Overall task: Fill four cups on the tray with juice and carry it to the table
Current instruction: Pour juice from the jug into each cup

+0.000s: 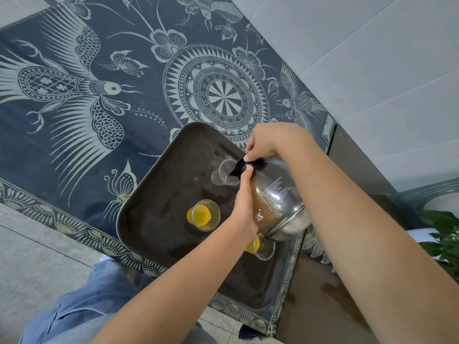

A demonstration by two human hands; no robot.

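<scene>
A dark tray (pixel 154 209) lies on a blue patterned cloth. On it stand a clear cup with orange juice (pixel 204 215), a second juice cup (pixel 260 247) partly hidden under the carafe, and a clear cup without juice (pixel 223 173) at the carafe's spout. Another clear cup seems to stand just behind that one, but I cannot tell for sure. My right hand (pixel 267 142) grips the black top of the glass carafe (pixel 275 202), which is tilted toward the clear cup. My left hand (pixel 244 207) is pressed against the carafe's side.
The blue cloth with white fish and flower patterns (pixel 99 95) covers the table. A dark wooden surface (pixel 323 306) lies at the right, with green plant leaves (pixel 444 234) beyond it. My legs in blue jeans (pixel 82 304) are at the bottom left over a tiled floor.
</scene>
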